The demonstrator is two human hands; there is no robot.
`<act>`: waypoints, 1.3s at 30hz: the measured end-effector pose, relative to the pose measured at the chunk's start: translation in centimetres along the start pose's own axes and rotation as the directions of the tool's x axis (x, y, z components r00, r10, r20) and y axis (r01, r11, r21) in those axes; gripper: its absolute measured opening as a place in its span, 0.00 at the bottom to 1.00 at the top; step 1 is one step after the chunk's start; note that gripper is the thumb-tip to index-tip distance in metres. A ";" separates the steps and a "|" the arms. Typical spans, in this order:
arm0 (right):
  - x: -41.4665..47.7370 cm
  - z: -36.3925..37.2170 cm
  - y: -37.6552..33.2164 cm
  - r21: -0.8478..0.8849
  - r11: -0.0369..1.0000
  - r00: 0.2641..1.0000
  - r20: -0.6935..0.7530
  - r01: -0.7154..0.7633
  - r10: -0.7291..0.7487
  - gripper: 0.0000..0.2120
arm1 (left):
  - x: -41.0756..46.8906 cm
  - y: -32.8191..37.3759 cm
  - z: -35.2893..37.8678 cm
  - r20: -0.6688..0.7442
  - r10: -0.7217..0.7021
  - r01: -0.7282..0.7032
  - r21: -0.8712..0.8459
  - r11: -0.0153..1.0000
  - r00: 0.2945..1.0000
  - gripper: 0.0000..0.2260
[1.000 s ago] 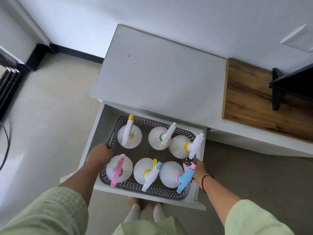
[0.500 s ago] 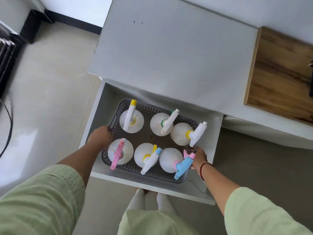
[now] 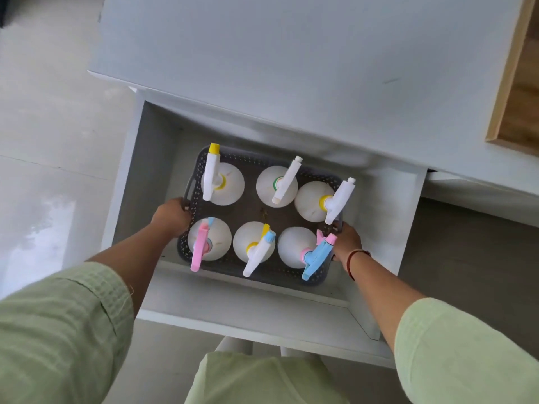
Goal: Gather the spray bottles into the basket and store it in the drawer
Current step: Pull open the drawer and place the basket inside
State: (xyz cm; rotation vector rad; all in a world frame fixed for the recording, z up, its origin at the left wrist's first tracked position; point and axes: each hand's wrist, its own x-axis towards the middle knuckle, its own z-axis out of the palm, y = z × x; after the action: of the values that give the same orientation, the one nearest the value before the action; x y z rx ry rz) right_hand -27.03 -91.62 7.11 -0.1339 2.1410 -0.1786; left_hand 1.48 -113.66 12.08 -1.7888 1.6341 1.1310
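Observation:
A dark grey perforated basket (image 3: 262, 277) sits low inside the open white drawer (image 3: 242, 309). Several white spray bottles stand upright in it in two rows, among them one with a yellow nozzle (image 3: 223, 182) at the back left, one with a pink trigger (image 3: 208, 243) at the front left and one with a blue trigger (image 3: 297, 247) at the front right. My left hand (image 3: 172, 217) grips the basket's left rim by its handle slot. My right hand (image 3: 347, 240) grips the right rim, partly hidden behind the blue trigger.
The white cabinet top (image 3: 291, 68) overhangs the back of the drawer. A wooden panel (image 3: 522, 97) lies on the right. Pale tiled floor (image 3: 52, 141) stretches to the left. My feet in white socks (image 3: 233, 345) stand under the drawer front.
The basket has gone down deeper into the drawer with both hands still on its rims. My head has leaned forward, so the drawer looks larger and more directly below.

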 end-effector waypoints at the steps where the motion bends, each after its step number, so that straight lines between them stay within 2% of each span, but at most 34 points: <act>1: 0.7 0.4 0.3 -0.030 1.000 1.000 -0.004 0.006 -0.006 0.15 | 0.7 0.0 0.4 0.002 -0.002 0.002 0.001 1.000 1.000 0.14; 6: 1.1 0.8 0.4 -0.041 0.999 0.999 -0.040 0.023 -0.025 0.12 | 2.8 0.0 2.1 0.013 0.008 -0.007 -0.013 1.000 1.000 0.16; 11: 2.1 0.9 0.8 -0.085 0.996 0.998 -0.056 0.029 -0.034 0.13 | 3.6 0.0 3.4 0.027 0.006 -0.005 -0.025 1.000 1.000 0.16; 22: 2.2 1.6 0.7 0.056 0.998 0.997 -0.067 0.037 -0.033 0.14 | 4.9 -0.6 4.4 0.017 0.025 -0.024 -0.039 0.999 1.000 0.17; 25: 0.8 1.3 0.5 0.116 0.993 1.000 0.009 -0.013 0.012 0.19 | 3.6 -0.6 4.2 0.010 -0.018 0.018 0.004 1.000 1.000 0.20; 28: -1.6 0.6 0.1 0.197 0.979 0.998 0.014 -0.062 0.060 0.28 | 1.3 -0.9 3.6 -0.120 -0.024 0.028 0.028 0.999 0.992 0.26; 31: -4.8 -0.9 0.0 0.254 0.965 0.996 -0.039 -0.064 0.076 0.28 | -2.9 -0.8 2.3 -0.224 0.064 -0.055 0.046 0.997 0.973 0.26; 33: -6.9 -1.5 0.0 0.230 0.973 0.997 -0.062 -0.024 0.039 0.28 | -5.7 -1.0 1.7 -0.239 0.164 -0.134 0.136 0.982 0.957 0.25; 36: -10.3 -2.5 0.3 0.130 0.990 0.997 -0.059 0.048 -0.041 0.27 | -10.3 -2.2 1.2 -0.186 0.303 -0.245 0.282 0.928 0.934 0.28; 39: -13.6 -3.1 0.8 0.014 0.995 0.994 -0.029 0.103 -0.103 0.28 | -13.3 -3.9 1.5 -0.080 0.462 -0.401 0.384 0.832 0.883 0.36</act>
State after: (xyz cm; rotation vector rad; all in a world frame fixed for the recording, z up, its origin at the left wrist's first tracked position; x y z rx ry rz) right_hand -22.31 -88.37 19.82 -0.2341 2.1618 -0.2586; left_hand 5.45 -104.00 21.31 -1.3418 2.2648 0.7895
